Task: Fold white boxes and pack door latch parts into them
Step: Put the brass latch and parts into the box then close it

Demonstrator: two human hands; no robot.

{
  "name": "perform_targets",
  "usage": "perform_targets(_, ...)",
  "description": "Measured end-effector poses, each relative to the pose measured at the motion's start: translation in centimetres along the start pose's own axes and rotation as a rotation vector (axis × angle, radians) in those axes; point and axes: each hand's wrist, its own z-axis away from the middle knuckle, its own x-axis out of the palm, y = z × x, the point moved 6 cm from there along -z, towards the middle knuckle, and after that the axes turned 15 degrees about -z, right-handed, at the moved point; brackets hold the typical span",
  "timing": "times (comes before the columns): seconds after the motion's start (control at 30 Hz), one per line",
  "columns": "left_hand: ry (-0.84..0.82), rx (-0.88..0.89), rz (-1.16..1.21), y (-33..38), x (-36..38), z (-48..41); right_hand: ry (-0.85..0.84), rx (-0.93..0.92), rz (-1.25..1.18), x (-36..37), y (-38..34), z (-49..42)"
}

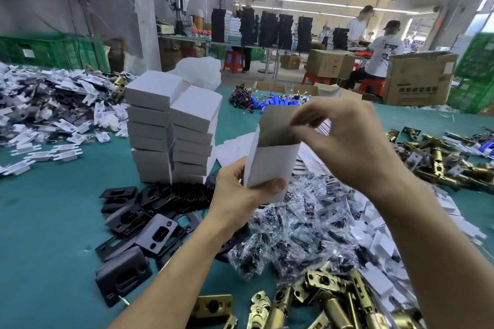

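**A box takes shape over a crowded counter**

Head view: I hold a half-formed white box (270, 165) upright in the air, above the heap of bagged screws (307, 222). My left hand (240, 189) grips its lower end, thumb laid across the front panel. My right hand (347, 141) pinches the raised top flap (278, 125). Both hands are clamped on the box, and its mouth is open with the grey inside showing.

The card looks thin and light, stiff only along its creases, so I judge it best held by the edges and folds. A squeeze on the flat panels would likely buckle it.

Finished boxes stand in a stack (171, 128) to the left on the green counter (53, 208). Black strike plates (149, 224) lie in front of the stack. Brass latches (334, 299), heavy-looking and hard, wait nearest me to be packed.
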Motion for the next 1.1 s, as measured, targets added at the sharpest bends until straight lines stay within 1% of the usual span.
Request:
perform_targets(0.03, 0.028, -0.005, 0.013, 0.0, -0.3, -0.1, 0.099, 0.007, -0.046, -0.7, 0.7, 0.4)
perform_targets(0.07, 0.057, -0.009, 0.031, 0.1, -0.5, -0.1, 0.152, 0.055, -0.054, -1.0, 1.9, 1.0)
perform_targets(0.1, 0.083, -0.014, 0.061, 0.1, -0.8, -0.1, 0.125, 0.151, -0.022, -0.8, 3.6, 1.6)
perform_targets(0.13, 0.098, -0.025, 0.099, 0.1, -0.9, -0.1, 0.013, 0.28, 0.042, 0.1, 5.6, 2.2)
perform_targets(0.2, 0.088, -0.048, 0.176, 0.1, -0.9, -0.1, -0.306, 0.549, 0.179, 2.7, 9.3, 4.4)
perform_targets(0.23, 0.071, -0.058, 0.202, 0.1, -0.7, -0.1, -0.435, 0.642, 0.234, 4.0, 10.5, 5.6)
perform_targets(0.27, 0.047, -0.068, 0.218, 0.1, -0.6, -0.1, -0.517, 0.694, 0.291, 5.0, 11.3, 6.6)
perform_targets(0.3, 0.027, -0.078, 0.218, 0.1, -0.4, -0.2, -0.556, 0.709, 0.346, 5.7, 11.7, 7.1)
perform_targets(0.37, 0.002, -0.096, 0.197, 0.0, -0.3, -0.2, -0.548, 0.699, 0.411, 6.7, 12.2, 7.7)
perform_targets(0.43, -0.007, -0.128, 0.198, -0.3, -0.2, -0.2, -0.502, 0.674, 0.412, 7.2, 12.5, 7.9)
perform_targets(0.5, 0.004, -0.184, 0.197, -0.7, -0.2, -0.1, -0.454, 0.645, 0.366, 7.3, 12.4, 8.0)
perform_targets(0.57, 0.023, -0.244, 0.14, -1.1, -0.3, 0.0, -0.389, 0.589, 0.305, 7.0, 12.0, 7.9)
perform_targets(0.67, 0.023, -0.306, 0.062, -1.5, -0.4, 0.1, -0.321, 0.53, 0.277, 5.8, 11.7, 7.5)
perform_targets(0.73, 0.001, -0.325, 0.067, -1.6, -0.5, 0.1, -0.209, 0.527, 0.113, 4.2, 11.2, 6.8)
perform_targets(0.8, -0.046, -0.326, 0.04, -1.8, -0.3, 0.1, 0.016, 0.469, -0.126, 1.7, 9.6, 5.4)
perform_targets(0.87, -0.1, -0.31, 0.009, -1.8, 0.0, 0.2, 0.213, 0.304, -0.333, -0.8, 6.7, 3.7)
perform_targets(0.9, -0.125, -0.301, 0.007, -1.7, 0.2, 0.3, 0.26, 0.211, -0.408, -1.5, 5.0, 3.0)
perform_targets(0.93, -0.149, -0.293, 0.009, -1.7, 0.4, 0.4, 0.273, 0.129, -0.435, -1.7, 3.5, 2.4)
perform_targets(1.0, -0.18, -0.279, 0.001, -1.7, 0.6, 0.4, 0.235, 0.021, -0.362, -1.1, 1.3, 1.5)
perform_targets(1.03, -0.186, -0.271, -0.006, -1.6, 0.7, 0.5, 0.206, 0.005, -0.313, -0.4, 0.8, 1.3)
perform_targets(1.1, -0.191, -0.256, -0.023, -1.5, 0.8, 0.6, 0.138, 0.031, -0.257, 1.2, 0.6, 1.0)
